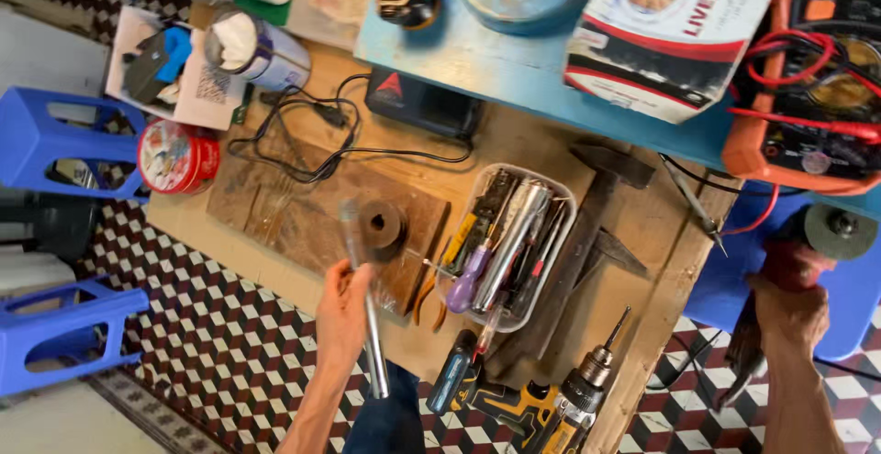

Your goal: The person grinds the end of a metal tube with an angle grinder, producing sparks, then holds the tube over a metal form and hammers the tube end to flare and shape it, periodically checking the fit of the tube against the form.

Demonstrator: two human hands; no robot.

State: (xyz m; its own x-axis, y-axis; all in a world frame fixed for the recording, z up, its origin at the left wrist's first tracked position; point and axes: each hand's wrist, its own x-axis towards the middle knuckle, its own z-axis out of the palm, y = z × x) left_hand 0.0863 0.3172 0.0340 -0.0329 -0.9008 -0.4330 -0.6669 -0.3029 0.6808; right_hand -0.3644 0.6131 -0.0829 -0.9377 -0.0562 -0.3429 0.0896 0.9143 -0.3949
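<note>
So from my seat: my left hand (341, 312) is wrapped around a metal rod (363, 302), fingers closed on its middle, the rod standing nearly upright over the near edge of the wooden counter (541, 156). Its upper end sits right by a dark round ring (381, 224) lying on a worn wooden board (303, 211).

My right hand (787, 312) is way off to the side, past the counter's edge over a blue stool (734, 280), gripping the red body of an angle grinder (808, 252), disc end pointing away from me. Fingers look closed around it, though it's a bit blurry.

Between the two hands there's a clear plastic tub (514, 243) full of screwdrivers and pliers, a hammer (587, 224) lying just beside it, and a yellow-and-black cordless drill (528, 399) at the near edge. An orange multimeter (808, 68) with red leads sits up on the blue shelf (477, 45).
</note>
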